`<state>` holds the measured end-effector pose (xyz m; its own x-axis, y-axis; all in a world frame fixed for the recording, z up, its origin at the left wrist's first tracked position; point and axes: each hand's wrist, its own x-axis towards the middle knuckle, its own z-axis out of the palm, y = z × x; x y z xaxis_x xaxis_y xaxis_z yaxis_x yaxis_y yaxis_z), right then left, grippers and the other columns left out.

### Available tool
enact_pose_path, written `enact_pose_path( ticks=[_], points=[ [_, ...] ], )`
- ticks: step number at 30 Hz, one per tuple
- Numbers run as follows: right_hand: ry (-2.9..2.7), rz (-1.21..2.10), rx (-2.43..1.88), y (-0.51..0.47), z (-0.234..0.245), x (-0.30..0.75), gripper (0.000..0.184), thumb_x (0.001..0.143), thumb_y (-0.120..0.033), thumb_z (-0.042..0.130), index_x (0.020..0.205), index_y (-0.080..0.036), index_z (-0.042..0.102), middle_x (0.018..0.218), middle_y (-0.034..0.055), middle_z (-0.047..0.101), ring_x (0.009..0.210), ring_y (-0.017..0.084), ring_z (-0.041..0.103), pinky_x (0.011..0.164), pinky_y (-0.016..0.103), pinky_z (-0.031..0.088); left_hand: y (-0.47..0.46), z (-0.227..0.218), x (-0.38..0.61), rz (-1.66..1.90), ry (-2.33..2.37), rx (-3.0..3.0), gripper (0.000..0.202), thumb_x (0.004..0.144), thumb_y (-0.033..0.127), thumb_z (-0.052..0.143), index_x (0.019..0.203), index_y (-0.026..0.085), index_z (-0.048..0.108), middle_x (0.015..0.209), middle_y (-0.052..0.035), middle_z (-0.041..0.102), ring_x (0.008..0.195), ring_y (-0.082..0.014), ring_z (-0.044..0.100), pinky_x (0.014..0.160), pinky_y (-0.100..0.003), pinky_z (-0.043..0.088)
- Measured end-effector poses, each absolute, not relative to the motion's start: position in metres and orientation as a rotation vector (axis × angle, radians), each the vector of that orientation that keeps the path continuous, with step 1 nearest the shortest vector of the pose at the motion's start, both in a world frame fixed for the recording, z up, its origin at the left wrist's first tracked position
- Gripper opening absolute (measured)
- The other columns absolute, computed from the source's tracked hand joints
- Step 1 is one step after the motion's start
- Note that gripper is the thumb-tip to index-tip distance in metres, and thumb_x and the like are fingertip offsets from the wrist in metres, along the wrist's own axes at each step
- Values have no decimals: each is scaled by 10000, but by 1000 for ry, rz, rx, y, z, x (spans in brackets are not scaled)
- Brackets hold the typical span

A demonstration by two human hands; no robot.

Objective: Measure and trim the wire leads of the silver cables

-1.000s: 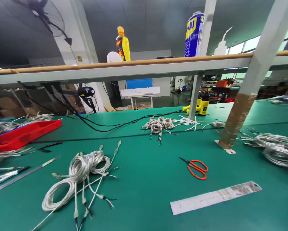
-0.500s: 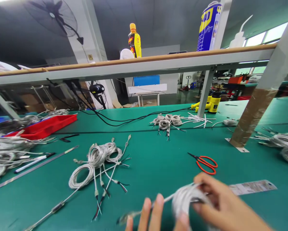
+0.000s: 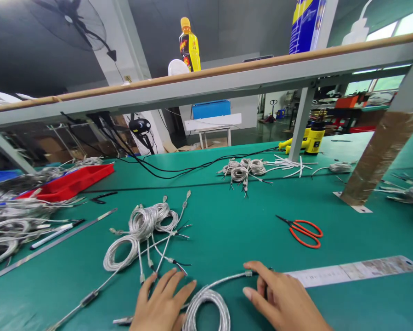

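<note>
A coiled clear-sheathed cable [image 3: 223, 305] lies on the green table at the front, a loop at its middle. My left hand [image 3: 163, 301] rests just left of the coil, fingers spread, covering part of the cable; a metallic plug [image 3: 122, 321] sticks out on its left. My right hand [image 3: 282, 296] is right of the coil, with thumb and index finger apart and the other fingers curled. Its index finger is at the cable's far end, where a small clear sleeve [image 3: 248, 273] shows; the end beyond is mostly hidden. A steel ruler [image 3: 351, 272] lies partly behind this hand.
Orange-handled scissors [image 3: 306, 233] lie beyond my right hand. A bundle of coiled cables [image 3: 142, 223] with bare wire ends is beyond my left hand. Further back are more cable coils [image 3: 240, 172], a red tray [image 3: 71, 181] and a shelf post [image 3: 381, 156].
The coil, held up blurred in my right hand before, now lies on the table. My right hand has let it go and opened; my left hand has moved left. The view has shifted slightly.
</note>
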<state>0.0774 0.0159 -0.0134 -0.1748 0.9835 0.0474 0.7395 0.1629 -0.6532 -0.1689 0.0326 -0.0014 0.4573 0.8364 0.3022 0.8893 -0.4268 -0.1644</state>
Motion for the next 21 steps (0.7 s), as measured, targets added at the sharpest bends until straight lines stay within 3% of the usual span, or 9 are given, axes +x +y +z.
enact_pose_path(
  ticks=[1,3,5,8,11,13,17,21],
  points=[
    [-1926,677,-1646,18,-13,81,285,818,-394,450,1051,-266,552,651,-12,629,546,167,561,507,243,349,35,5,-153,-261,-1503,-2459,414,723,120,444,1025,337,627,1072,-21,649,976,-244,564,795,-378,411],
    [-1822,663,-1654,24,-16,87,209,823,-385,453,932,-264,583,588,-32,596,501,150,533,486,237,336,40,13,-114,-141,-1570,-2537,363,761,129,459,1077,224,611,1085,-87,632,942,-270,563,749,-366,436],
    [-1678,679,-1640,30,-23,94,195,832,-371,447,893,-241,579,573,-34,565,487,140,515,482,234,348,45,11,-71,-65,-1565,-2609,267,725,97,516,916,193,676,906,-80,680,809,-269,592,659,-358,452],
    [-1439,730,-1565,32,-36,103,211,823,-366,470,917,-197,557,629,-13,550,537,139,518,509,230,395,46,-2,-25,4,-1649,-2660,255,751,29,468,897,77,671,869,-151,661,844,-286,566,691,-389,431],
    [-1301,786,-1454,27,-40,111,214,792,-358,522,914,-184,540,716,14,554,622,150,526,548,229,426,46,-14,-16,-69,-1650,-2711,242,744,16,452,811,91,672,816,-139,655,839,-280,553,689,-367,403],
    [-1219,810,-1393,23,-37,113,182,784,-362,530,861,-197,520,701,0,523,619,142,508,539,219,425,47,-18,-26,-345,-1739,-2815,210,755,61,450,773,139,645,798,-96,648,804,-250,551,660,-328,389],
    [-1032,897,-1313,19,-30,112,223,759,-412,545,710,-212,460,600,-49,431,503,101,420,460,190,377,50,-22,-49,-1191,-2171,-3137,183,809,255,427,734,153,558,591,-24,583,554,-154,503,506,-236,334],
    [-1054,1200,-1306,17,-32,106,283,720,-456,573,761,-177,603,574,-12,531,528,126,489,496,218,399,50,-23,-55,-1675,-2243,-3350,312,794,422,449,730,126,523,486,10,497,461,-109,416,466,-208,276]
  ],
)
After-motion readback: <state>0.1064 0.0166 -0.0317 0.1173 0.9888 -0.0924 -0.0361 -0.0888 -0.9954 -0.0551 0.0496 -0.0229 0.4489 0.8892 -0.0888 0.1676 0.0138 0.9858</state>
